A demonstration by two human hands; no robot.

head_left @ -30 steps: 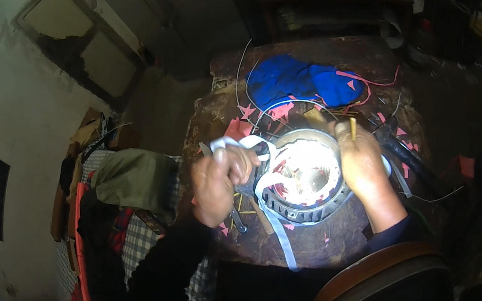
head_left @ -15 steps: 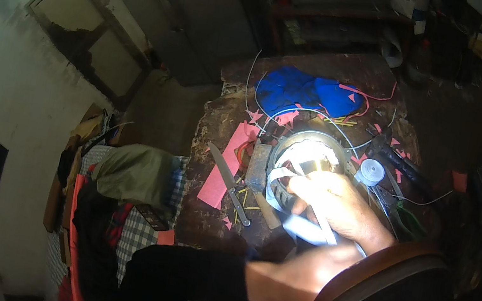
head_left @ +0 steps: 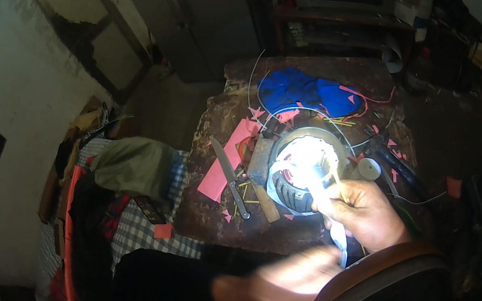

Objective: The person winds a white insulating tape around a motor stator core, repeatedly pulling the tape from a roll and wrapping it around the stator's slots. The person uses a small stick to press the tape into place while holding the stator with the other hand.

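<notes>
A round motor stator (head_left: 288, 196) with a ribbed dark casing sits near the table's front edge; strong light washes out its inside. At its near right rim, my right hand (head_left: 374, 216) has its fingers pinched around a white tape strip (head_left: 339, 235). One part of the strip reaches over the rim into the bright opening, another hangs down from the fingers. Below the table edge, my left hand (head_left: 300, 270) is smeared by motion. Its fingertips lie near the hanging tape, but whether they grip it cannot be made out.
Left of the stator are a wooden block (head_left: 259, 161), a knife (head_left: 230, 177) and a pink paper strip (head_left: 226, 161). Behind it lies blue cloth (head_left: 309, 92). To the right are a white roll (head_left: 369, 168) and a dark-headed hammer-like tool (head_left: 396, 165). Pink scraps are scattered around.
My right hand has drawn back rightward from the stator's opening to its rim, still with the tape. My left hand has moved down and left. The view has shifted slightly.
</notes>
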